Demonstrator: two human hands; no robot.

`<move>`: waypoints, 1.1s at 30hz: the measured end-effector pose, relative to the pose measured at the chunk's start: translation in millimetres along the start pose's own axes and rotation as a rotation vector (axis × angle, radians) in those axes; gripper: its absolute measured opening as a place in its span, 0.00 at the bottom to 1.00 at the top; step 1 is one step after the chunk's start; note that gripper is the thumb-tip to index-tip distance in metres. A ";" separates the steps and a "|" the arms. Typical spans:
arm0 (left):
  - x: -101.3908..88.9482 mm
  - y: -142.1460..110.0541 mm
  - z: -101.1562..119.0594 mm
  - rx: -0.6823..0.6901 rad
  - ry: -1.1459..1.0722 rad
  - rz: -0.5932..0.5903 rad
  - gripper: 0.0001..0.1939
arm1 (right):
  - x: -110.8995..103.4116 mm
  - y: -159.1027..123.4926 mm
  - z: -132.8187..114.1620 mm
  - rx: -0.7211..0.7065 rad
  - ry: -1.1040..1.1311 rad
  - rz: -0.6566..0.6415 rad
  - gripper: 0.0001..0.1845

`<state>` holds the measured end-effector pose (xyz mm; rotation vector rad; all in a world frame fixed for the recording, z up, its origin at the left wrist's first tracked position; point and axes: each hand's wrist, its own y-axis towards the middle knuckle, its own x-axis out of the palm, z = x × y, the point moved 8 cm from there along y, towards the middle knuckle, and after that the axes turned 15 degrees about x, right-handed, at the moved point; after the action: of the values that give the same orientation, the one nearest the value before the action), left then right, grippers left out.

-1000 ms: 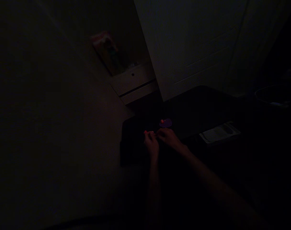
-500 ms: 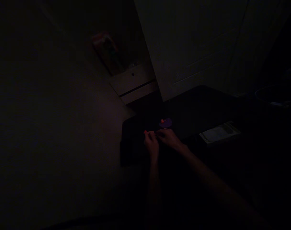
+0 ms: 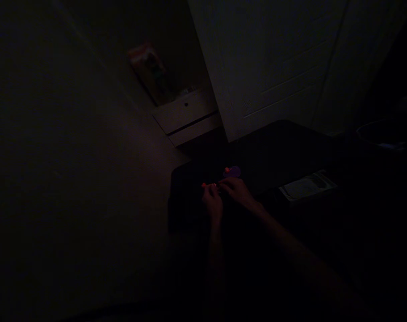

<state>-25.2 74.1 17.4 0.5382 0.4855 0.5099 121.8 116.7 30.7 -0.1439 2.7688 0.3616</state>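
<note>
The scene is very dark. My left hand [image 3: 211, 201] and my right hand [image 3: 237, 192] meet over a dark surface [image 3: 190, 201], fingertips close together. A small orange-red piece [image 3: 208, 184] shows at the left hand's fingertips, apparently pinched there. Just beyond the right hand lies a small purple object [image 3: 233, 171] with an orange spot on it. Both hands look curled, but the darkness hides what the right one holds.
A pale flat packet [image 3: 307, 185] lies on the dark surface to the right. A white door [image 3: 273, 67] stands behind. A low light-coloured drawer unit [image 3: 188, 117] sits at the back, with a colourful box [image 3: 149, 69] beyond it. Bare floor spreads left.
Hardly anything differs; the hands stay together in the same spot, with only slight finger shifts.
</note>
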 end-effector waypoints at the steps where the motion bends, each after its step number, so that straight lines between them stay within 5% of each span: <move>1: 0.4 0.0 0.3 0.006 0.012 -0.008 0.16 | -0.2 -0.6 -1.0 -0.017 0.014 0.004 0.09; 9: 0.4 0.2 1.0 0.003 0.049 -0.012 0.21 | 9.6 -7.7 -15.0 -0.145 0.032 -0.033 0.09; 33: -0.3 1.7 14.1 -0.012 -0.012 -0.029 0.15 | 1.7 -11.9 -17.9 -0.190 -0.125 0.061 0.05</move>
<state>-18.2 70.2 29.1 0.5218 0.4778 0.4808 116.0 100.3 43.6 -0.0803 2.6167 0.6279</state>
